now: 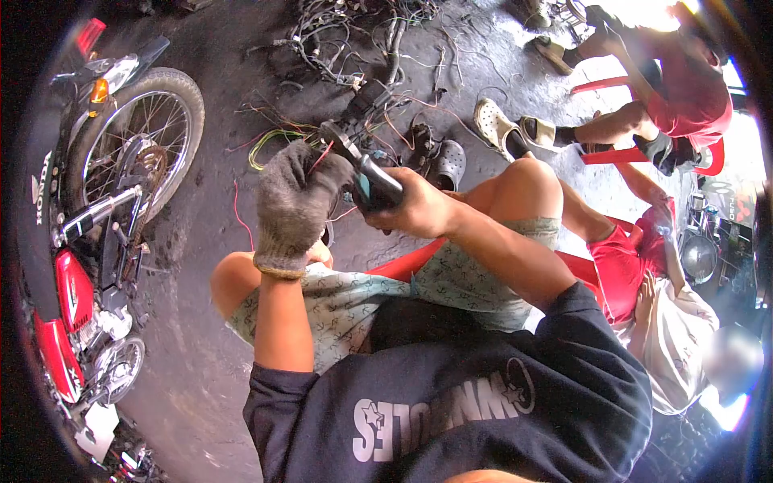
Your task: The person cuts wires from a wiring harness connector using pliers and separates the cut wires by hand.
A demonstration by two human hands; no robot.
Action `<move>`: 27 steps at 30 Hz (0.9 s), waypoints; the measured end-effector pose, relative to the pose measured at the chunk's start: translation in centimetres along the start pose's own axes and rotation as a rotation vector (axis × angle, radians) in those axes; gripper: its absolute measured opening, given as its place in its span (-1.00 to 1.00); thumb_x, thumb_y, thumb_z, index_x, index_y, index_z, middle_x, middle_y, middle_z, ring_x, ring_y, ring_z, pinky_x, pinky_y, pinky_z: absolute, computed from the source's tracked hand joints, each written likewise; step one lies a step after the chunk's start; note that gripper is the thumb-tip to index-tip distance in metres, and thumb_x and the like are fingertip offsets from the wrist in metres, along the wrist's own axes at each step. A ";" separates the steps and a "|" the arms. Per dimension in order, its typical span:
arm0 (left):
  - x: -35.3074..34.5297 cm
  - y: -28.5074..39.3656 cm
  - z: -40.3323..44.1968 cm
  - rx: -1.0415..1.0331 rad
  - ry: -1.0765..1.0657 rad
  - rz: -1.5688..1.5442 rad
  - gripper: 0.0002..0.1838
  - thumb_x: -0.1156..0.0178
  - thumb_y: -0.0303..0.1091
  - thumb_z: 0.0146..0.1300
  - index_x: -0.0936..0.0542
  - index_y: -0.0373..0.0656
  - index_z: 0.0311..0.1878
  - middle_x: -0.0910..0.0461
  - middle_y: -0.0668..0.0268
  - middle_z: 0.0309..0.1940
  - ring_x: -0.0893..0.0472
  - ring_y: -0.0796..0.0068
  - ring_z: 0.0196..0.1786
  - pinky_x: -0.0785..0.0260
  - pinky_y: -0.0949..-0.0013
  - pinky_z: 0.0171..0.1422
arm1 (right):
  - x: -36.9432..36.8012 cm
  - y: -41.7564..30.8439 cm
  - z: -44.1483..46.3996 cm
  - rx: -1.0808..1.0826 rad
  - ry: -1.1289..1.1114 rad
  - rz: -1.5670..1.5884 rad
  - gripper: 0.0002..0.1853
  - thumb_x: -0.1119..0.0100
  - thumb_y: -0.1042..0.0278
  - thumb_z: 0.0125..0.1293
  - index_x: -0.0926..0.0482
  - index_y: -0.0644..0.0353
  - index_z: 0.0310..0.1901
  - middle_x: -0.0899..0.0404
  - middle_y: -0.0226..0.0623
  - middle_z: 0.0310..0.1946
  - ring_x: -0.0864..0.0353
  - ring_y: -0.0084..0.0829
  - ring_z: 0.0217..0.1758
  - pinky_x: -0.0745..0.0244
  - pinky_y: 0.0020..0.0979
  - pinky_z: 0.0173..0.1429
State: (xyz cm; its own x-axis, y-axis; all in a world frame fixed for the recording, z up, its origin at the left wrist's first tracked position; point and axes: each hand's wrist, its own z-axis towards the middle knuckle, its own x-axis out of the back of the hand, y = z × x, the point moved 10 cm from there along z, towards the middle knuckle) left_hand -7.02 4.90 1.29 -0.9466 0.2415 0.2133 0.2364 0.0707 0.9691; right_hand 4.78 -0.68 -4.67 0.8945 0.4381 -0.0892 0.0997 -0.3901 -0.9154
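My right hand, bare, is wrapped round the dark handles of a pair of pliers with a teal patch. The pliers' jaws point up and left. Beside them, my left hand wears a grey knitted glove and is closed in a pinch. A short piece of red wire shows at its fingertips, close to the jaws. Whether the jaws bite on the wire I cannot make out. Just beyond both hands lie a black connector and loose yellow-green wires on the floor.
A tangled wiring harness spreads over the dark floor ahead. A red motorcycle stands at the left. Grey clogs and beige clogs are nearby. Two people in red clothing sit at the right, one person farther ahead.
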 end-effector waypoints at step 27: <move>1.2 0.1 0.0 -0.153 0.154 -0.168 -0.91 -0.14 -0.44 0.31 -0.59 -0.24 -0.28 -0.56 0.44 -0.45 -0.45 0.70 -0.39 -0.31 0.54 -0.31 | 0.2 1.6 0.3 0.018 -0.103 0.422 -0.29 -0.10 0.66 0.13 -0.20 0.20 0.37 -0.48 -0.40 -0.28 -0.42 -0.56 -0.33 -0.36 -0.49 -0.23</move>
State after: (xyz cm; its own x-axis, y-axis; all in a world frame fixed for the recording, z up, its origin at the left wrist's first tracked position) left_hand -8.12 5.19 1.64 -0.9947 0.0879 0.0525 0.0480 -0.0525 0.9975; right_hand 4.94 -0.94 -6.26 0.8073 0.3220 -0.4945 -0.2734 -0.5386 -0.7970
